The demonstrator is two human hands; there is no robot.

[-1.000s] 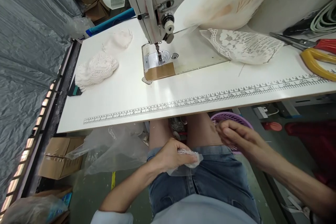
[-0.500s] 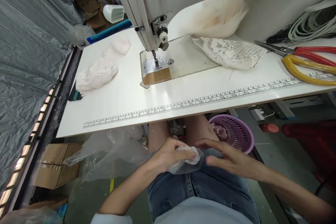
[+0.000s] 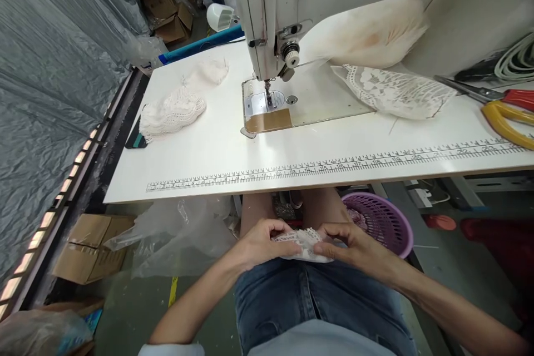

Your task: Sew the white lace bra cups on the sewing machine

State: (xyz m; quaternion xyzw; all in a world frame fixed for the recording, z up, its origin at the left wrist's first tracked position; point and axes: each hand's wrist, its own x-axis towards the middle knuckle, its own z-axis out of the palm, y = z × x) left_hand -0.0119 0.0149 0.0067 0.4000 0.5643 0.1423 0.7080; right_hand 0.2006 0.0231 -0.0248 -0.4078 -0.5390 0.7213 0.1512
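Over my lap, a small piece of white lace fabric (image 3: 306,243) is stretched between both hands. My left hand (image 3: 267,245) pinches its left side between thumb and fingers. On the other side my right hand (image 3: 348,242) grips the right edge in the same way. The lace has a scalloped, holed border on top and a sheer part below. Above my hands stands a sewing machine (image 3: 267,22), its needle over the metal plate. A cream lace piece (image 3: 173,111) lies bunched on the table's left, and a patterned lace piece (image 3: 396,92) lies right of the needle.
The white table (image 3: 208,156) has a printed ruler along its front edge. Scissors (image 3: 500,105) with red and yellow handles lie at the right. A purple basket (image 3: 404,228) stands under the table by my knee. Cardboard boxes (image 3: 89,247) and plastic sheeting (image 3: 175,233) are at the left.
My right hand has moved left onto the lace and closed on its right edge; before, it was apart from it with loose fingers. The camera view has shifted slightly left.
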